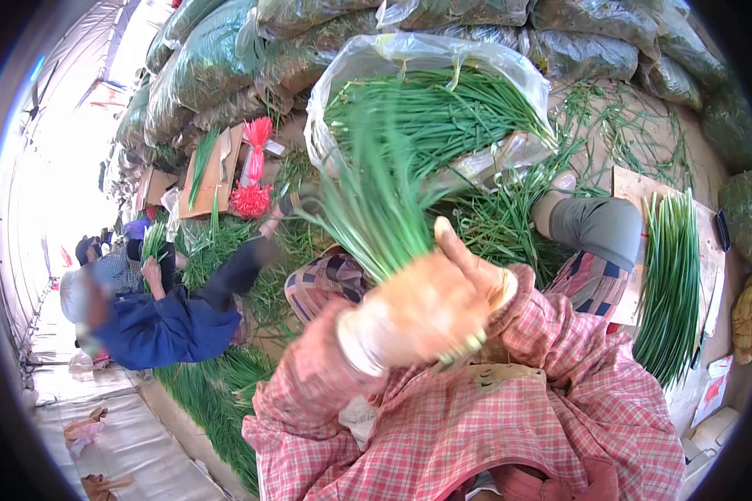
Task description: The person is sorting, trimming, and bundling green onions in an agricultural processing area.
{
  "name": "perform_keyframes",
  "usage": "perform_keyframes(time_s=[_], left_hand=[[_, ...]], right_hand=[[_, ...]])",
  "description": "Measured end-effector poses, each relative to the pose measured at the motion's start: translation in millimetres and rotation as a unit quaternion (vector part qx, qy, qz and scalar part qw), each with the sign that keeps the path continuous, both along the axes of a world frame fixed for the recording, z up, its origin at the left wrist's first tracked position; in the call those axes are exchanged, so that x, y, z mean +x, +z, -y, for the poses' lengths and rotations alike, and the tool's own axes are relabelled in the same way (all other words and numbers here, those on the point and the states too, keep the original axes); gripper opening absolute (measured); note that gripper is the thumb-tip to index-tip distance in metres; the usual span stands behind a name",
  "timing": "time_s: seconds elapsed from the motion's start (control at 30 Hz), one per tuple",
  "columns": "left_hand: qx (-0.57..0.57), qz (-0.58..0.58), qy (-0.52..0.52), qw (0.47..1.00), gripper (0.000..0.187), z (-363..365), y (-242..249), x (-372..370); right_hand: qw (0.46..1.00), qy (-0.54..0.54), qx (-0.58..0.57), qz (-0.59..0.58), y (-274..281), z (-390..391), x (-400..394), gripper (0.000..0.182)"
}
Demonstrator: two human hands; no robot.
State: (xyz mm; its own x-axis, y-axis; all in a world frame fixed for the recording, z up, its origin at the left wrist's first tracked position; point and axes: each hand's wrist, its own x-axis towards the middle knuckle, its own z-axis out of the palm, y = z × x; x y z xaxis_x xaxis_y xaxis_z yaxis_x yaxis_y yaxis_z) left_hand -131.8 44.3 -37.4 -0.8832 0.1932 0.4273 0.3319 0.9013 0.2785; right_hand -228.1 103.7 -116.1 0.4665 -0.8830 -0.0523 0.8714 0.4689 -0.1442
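My left hand (pixel 422 313), smeared by motion, is wrapped around a bunch of green chives (pixel 384 200). The leaves fan up and away from me, blurred at the tips, and the pale cut ends poke out below the fist. Against the far side of that fist is my right hand (pixel 485 271), its thumb stretched up and apart; its other fingers are partly hidden behind the left hand. Just beyond the bunch, an opened clear plastic bag (pixel 322 104) holds a heap of chives (pixel 468 104).
Filled plastic sacks (pixel 585 54) are stacked at the back. Chives (pixel 673 275) lie on a board (pixel 631 188) at right. Pink ties (pixel 255 163) rest by cardboard (pixel 217 171). At left, a person in blue (pixel 171 330) holds chives. Loose leaves cover the ground.
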Motion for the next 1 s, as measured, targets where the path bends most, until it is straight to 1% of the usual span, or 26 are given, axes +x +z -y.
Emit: perform_keyframes(time_s=[0.03,0.07,0.1,0.17,0.2,0.27,0.37,0.4,0.43,0.47,0.5,0.53,0.57,0.6,0.63,0.7,0.8,0.9,0.93,0.97,1.0], left_hand=[[-0.140,-0.001,0.001,0.990,0.019,-15,-8,0],[-0.141,0.006,-0.031,0.989,0.017,-23,-15,2],[-0.131,0.080,-0.077,0.985,0.016,-30,-18,2],[-0.161,0.099,-0.111,0.976,0.014,-42,-28,4],[-0.164,0.098,-0.105,0.976,0.015,-45,-34,5],[-0.173,0.096,-0.092,0.976,0.020,-46,-41,6],[-0.068,0.042,-0.003,0.997,0.032,-52,-22,22],[-0.017,0.074,0.059,0.995,0.050,-54,-26,38],[0.116,0.029,0.162,0.980,0.054,-52,-35,48],[0.247,-0.015,0.261,0.933,0.057,-48,-48,57],[0.374,-0.056,0.355,0.855,0.061,-44,-62,61],[0.527,-0.056,0.318,0.786,0.064,-41,-74,58],[0.664,-0.058,0.273,0.693,0.067,-38,-86,51],[0.781,-0.063,0.220,0.582,0.070,-35,-99,49],[0.846,0.009,0.194,0.496,0.067,-36,-116,62],[0.866,0.124,0.165,0.455,0.061,-39,-153,70],[0.885,0.131,0.106,0.433,0.055,-33,-116,43],[0.868,0.134,0.106,0.466,0.049,-7,-134,46],[0.867,0.100,0.101,0.478,0.045,-2,-143,39],[0.861,0.104,0.142,0.477,0.040,4,-146,33],[0.863,0.089,0.146,0.475,0.036,8,-158,28]], right_hand=[[0.999,0.005,-0.009,0.032,1,-3,0,0.058],[0.998,0.011,-0.018,0.063,2,-7,0,0.057],[0.995,0.017,-0.027,0.095,4,-10,1,0.058],[0.993,-0.038,-0.038,0.106,-7,-5,-1,0.052],[0.996,-0.059,-0.050,0.052,-11,-2,-4,0.056],[0.992,-0.107,-0.068,0.000,-16,3,-8,0.051],[0.974,-0.192,-0.081,-0.089,-26,14,-20,0.049],[0.964,-0.221,-0.084,-0.121,-31,17,-24,0.048],[0.961,-0.233,-0.089,-0.122,-33,19,-26,0.048],[0.958,-0.244,-0.093,-0.123,-36,20,-26,0.047],[0.956,-0.251,-0.094,-0.123,-38,19,-24,0.047],[0.962,-0.244,-0.084,-0.094,-36,18,-20,0.042],[0.964,-0.228,-0.100,-0.091,-42,19,-15,0.043],[0.963,-0.231,-0.080,-0.116,-39,19,-7,0.048],[0.961,-0.232,-0.061,-0.140,-36,18,0,0.052],[0.964,-0.183,-0.095,-0.166,-39,20,2,0.053],[0.957,-0.117,-0.147,-0.220,-51,33,-10,0.050],[0.907,-0.108,-0.203,-0.352,-56,52,-32,0.043],[0.906,-0.107,-0.196,-0.359,-56,57,-38,0.038],[0.913,-0.066,-0.146,-0.375,-59,59,-46,0.039],[0.912,-0.113,-0.128,-0.373,-64,59,-45,0.041]])
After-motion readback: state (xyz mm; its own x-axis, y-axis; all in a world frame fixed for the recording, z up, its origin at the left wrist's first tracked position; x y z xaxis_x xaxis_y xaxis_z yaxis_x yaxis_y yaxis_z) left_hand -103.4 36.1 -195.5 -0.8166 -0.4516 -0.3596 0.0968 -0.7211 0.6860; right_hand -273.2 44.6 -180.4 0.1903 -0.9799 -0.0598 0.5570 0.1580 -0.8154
